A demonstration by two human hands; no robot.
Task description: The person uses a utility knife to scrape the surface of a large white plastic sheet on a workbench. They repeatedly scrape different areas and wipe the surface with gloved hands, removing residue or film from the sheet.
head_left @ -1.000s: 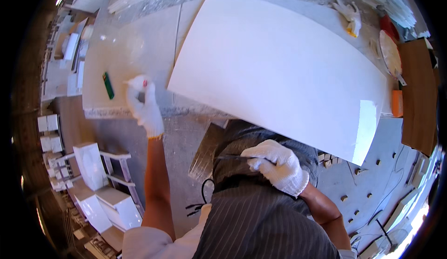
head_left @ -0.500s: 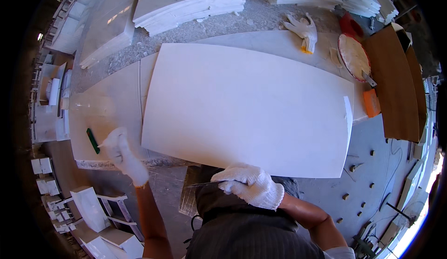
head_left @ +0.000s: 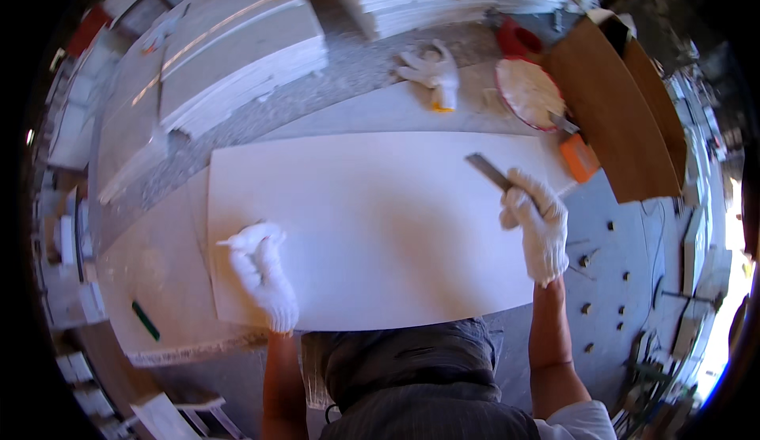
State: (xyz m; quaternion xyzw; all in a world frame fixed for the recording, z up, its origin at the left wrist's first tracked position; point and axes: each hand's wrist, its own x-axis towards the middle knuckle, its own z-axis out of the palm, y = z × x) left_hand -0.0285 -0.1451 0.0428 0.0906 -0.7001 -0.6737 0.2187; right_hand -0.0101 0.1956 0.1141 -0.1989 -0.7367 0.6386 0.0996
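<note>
A large smooth white slab (head_left: 380, 282) lies across the bench in front of me. My right hand (head_left: 540, 222), in a white knitted glove, is raised over the slab's right end. It grips a flat grey metal blade (head_left: 489, 172) that points up and left. My left hand (head_left: 265, 270), gloved too, is over the slab's left part with its fingers closed. A thin white tip pokes out leftward from those fingers; whether it is a held thing or a glove fingertip I cannot tell.
A green stick-like tool (head_left: 146, 321) lies at the bench's left. Beyond the slab are a spare glove (head_left: 434, 76), a red-rimmed bowl of white paste (head_left: 529, 92), an orange block (head_left: 579, 158) and a cardboard box (head_left: 613, 115). Stacked slabs (head_left: 245, 60) stand at the back.
My right hand has risen from near my lap to above the slab's right end, bringing the blade. My left hand has moved right, from beside the green tool to over the slab. The view has shifted.
</note>
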